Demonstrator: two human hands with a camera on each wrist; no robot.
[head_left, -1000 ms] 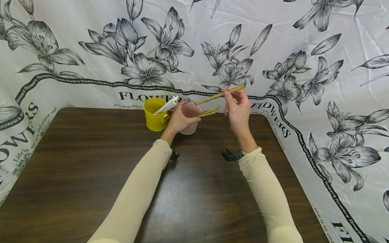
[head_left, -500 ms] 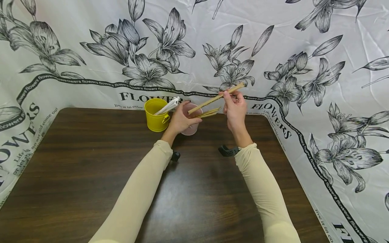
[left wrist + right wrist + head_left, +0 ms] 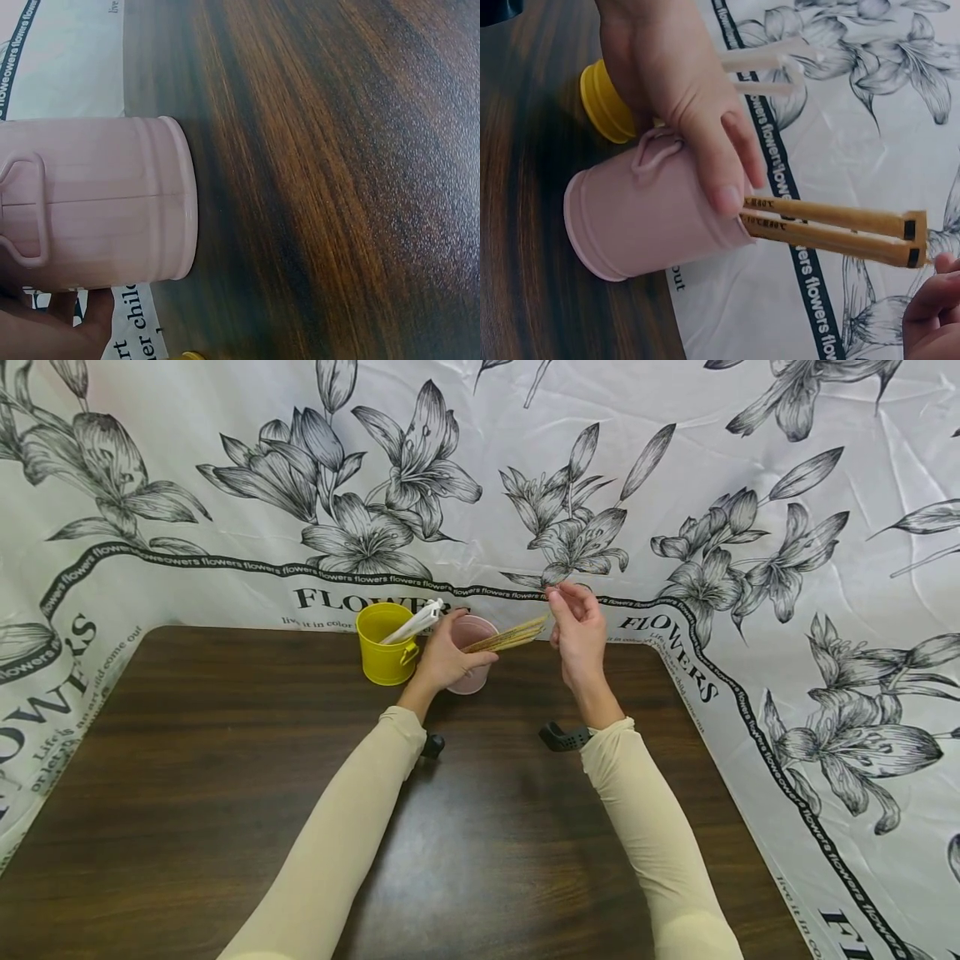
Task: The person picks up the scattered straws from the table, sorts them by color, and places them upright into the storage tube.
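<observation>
My left hand holds a pink bucket, with the thumb at its rim and the other fingers at its far side. Brown paper-wrapped sticks lean out of the bucket to the right. Printed marks and black end bands show on these sticks in the right wrist view. Close to their outer ends is my right hand, its fingers loosely bent and nothing visible between them. The pink bucket shows its wire handle in the left wrist view; its inside is mostly hidden.
Left of the pink bucket stands a yellow bucket with white wrapped sticks leaning out of it. Both are near the back edge of the dark wooden table. A flower-printed cloth rises behind.
The stick that my right hand held slanting above the pink bucket now lies among the others in it. My right hand has let go of it; my left hand stays at the bucket.
</observation>
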